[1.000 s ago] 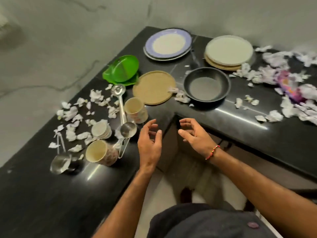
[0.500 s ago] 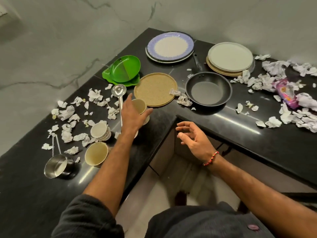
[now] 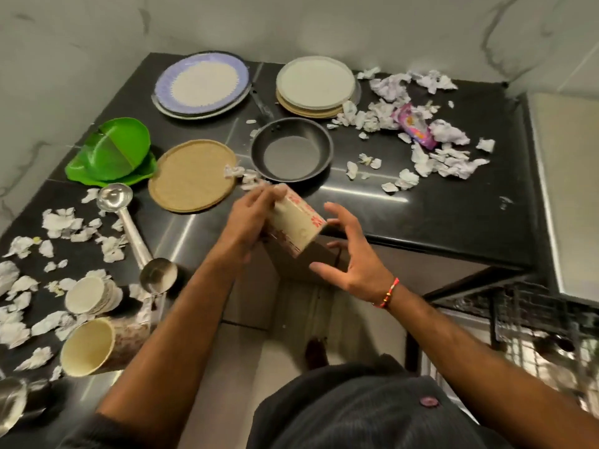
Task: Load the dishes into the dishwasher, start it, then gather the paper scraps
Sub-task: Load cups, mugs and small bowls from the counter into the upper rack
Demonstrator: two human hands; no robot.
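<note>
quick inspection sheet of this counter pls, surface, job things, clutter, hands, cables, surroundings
surface: black L-shaped counter, glossy, strewn with scraps.
job's things: mug held tilted in the air; second mug lying on its side; small cup; frying pan; blue-rimmed plate; plate stack; round mat; ladle; paper scraps left and right.
clutter: green plastic dish; pink wrapper.
grippers: left hand grips the mug; right hand open beside it.
cables: nothing seen.
surroundings: marbled wall; wire rack lower right.
</note>
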